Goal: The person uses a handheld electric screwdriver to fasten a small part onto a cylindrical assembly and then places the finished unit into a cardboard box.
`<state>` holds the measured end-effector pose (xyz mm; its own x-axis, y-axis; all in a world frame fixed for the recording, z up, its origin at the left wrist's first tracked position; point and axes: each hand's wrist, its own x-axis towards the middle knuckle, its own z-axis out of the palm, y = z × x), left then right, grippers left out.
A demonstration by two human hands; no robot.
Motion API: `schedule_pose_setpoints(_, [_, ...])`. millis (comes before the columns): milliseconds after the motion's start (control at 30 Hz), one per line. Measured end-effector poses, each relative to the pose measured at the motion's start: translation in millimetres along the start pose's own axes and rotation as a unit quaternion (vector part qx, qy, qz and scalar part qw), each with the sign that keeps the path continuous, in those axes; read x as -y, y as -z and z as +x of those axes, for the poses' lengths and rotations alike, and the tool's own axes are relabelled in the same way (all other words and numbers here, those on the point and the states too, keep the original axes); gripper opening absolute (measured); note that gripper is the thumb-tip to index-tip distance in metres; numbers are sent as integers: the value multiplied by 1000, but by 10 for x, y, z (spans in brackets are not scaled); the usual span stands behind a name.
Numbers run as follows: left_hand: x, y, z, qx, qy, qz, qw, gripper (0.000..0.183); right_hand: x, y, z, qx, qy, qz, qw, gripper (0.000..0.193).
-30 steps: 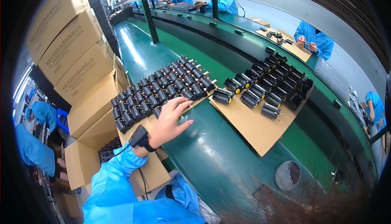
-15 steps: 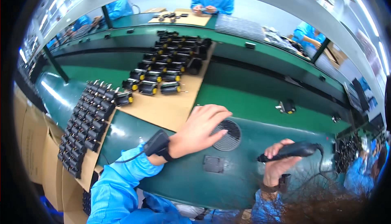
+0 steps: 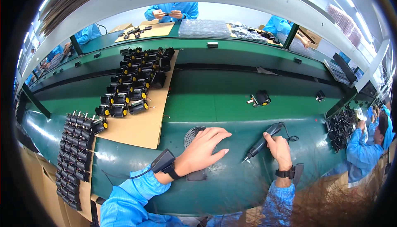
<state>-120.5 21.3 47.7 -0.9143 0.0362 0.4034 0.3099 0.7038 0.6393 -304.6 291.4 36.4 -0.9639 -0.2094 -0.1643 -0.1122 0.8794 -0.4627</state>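
Note:
My left hand [image 3: 202, 148] hovers over the green workbench with its fingers apart and nothing in it. It partly covers a round dish with a perforated surface [image 3: 192, 135] and a small dark flat square [image 3: 197, 175]. In my right hand [image 3: 278, 147] is a black electric screwdriver [image 3: 262, 142], tilted so its metal bit points down and left toward the bench. A cord loops from its upper end. Beyond the tool, a small black part with a yellow knob [image 3: 260, 98] lies on the green belt.
Black parts with yellow knobs [image 3: 119, 110] stand in rows on cardboard [image 3: 142, 134] at the left. More black parts [image 3: 73, 156] fill another board nearer me. A pile of black parts [image 3: 341, 128] lies at the right, beside a co-worker [image 3: 364, 148]. Other people sit across the belt.
My right hand has turned the screwdriver from roughly level to bit-down, gripping it from above. My left hand stays open. The view has swung right, and the part on the belt appears further left.

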Motion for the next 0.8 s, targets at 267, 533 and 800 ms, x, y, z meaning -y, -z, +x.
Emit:
schedule_pose_setpoints(267, [-14,151,-143,-18,11,-20,1000,47,524,59,442,-168,161,-24,972,45])
schedule_pose_setpoints(533, [-7,153,-343,-57,32,-134,989,47,385,-344,1548,-217,253,-22,943,66])
schedule_pose_setpoints(800, [173,354,-484,16,334,-674,659,58,1402,-61,-122,239,455,177,839,52])
